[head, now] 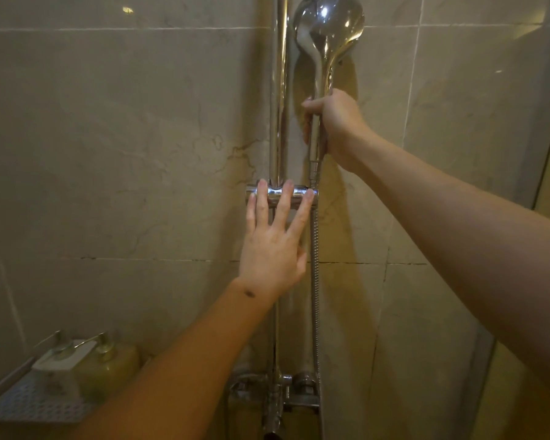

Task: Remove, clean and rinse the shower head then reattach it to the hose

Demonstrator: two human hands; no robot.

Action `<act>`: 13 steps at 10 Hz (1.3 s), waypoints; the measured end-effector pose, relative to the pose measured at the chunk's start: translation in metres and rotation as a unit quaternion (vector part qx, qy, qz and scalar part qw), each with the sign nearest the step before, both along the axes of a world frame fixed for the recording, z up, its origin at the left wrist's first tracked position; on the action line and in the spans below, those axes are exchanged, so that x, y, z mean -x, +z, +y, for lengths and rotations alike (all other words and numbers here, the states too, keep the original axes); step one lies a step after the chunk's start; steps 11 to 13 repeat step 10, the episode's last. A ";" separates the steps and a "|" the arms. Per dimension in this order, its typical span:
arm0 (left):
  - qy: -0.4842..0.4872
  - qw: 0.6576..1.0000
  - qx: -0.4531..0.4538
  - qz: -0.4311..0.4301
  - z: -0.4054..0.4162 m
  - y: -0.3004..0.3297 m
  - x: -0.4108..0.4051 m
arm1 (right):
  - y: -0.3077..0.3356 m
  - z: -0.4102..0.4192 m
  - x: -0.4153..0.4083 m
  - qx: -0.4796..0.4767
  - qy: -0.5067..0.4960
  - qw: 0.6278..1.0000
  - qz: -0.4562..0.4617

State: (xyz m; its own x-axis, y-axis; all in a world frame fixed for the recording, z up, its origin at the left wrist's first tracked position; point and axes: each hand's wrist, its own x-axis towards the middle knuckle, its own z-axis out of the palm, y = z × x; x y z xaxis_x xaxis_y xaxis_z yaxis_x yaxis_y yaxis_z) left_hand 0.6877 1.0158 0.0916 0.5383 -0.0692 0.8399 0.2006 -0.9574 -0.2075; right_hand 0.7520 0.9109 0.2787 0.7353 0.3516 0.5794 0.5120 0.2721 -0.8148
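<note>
Removal step: right hand (334, 128) grips the round chrome shower head (328, 23) by its handle; left hand (272, 246), fingers straight, steadies the chrome slider bracket (281, 195). Next, lift it free.

shower head (329, 30) top centre, right of rail (278, 90); bracket (281, 195) on rail mid-frame; hose (315, 281) hangs below to mixer (277, 395) bottom centre; bottles (108, 366) on shelf (29, 404) lower left

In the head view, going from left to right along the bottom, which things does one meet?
Perforated shelf → white bottle → yellowish pump bottle → tap mixer → metal hose.
</note>
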 end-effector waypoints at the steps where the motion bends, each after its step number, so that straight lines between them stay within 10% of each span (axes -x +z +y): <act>1: 0.005 1.000 0.003 0.003 -0.001 -0.001 0.000 | -0.007 0.001 0.000 0.009 0.005 1.000 0.000; 8: 0.023 1.000 0.005 0.016 -0.003 -0.003 0.001 | -0.047 0.000 0.006 0.020 -0.024 0.999 -0.043; 10: 0.023 0.992 0.123 0.025 -0.017 -0.019 0.032 | -0.124 -0.003 0.022 0.130 -0.241 0.957 -0.094; 13: 0.023 0.992 0.123 0.025 -0.017 -0.019 0.032 | -0.124 -0.003 0.022 0.130 -0.241 0.957 -0.094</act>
